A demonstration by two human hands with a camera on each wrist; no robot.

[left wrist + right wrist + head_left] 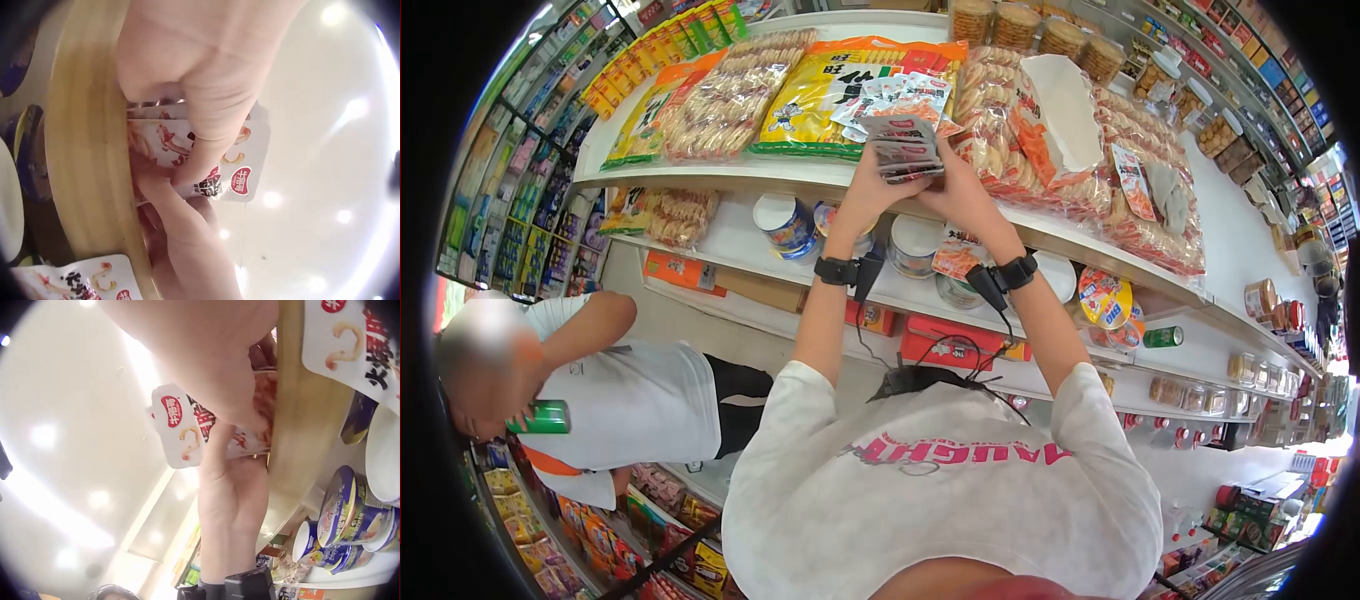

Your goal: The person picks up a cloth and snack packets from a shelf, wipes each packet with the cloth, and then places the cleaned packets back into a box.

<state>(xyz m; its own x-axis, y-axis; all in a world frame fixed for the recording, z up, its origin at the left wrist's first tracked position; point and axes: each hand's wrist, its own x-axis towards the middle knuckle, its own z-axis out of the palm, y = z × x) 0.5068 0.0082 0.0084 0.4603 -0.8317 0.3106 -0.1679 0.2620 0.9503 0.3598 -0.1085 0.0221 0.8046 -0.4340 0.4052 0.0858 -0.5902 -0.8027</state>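
A small stack of white-and-red snack packets (905,142) is held upright at the front edge of the upper shelf (730,178). My left hand (878,192) grips it from one side, my right hand (962,190) from the other. In the left wrist view, left-hand fingers and thumb wrap the packets (240,180), with the right hand (187,237) below. The right wrist view has my right hand (212,362) curled over the same stack, its thumb across the front. Loose matching packets (905,98) lie just beyond, on a yellow cracker bag (815,100).
Clear bags of round crackers (990,140) and a torn white box (1065,115) line the upper shelf. Tubs (785,222) stand on the shelf below, and one packet (958,252) hangs there. A person (640,400) with a green can (540,417) is at the left.
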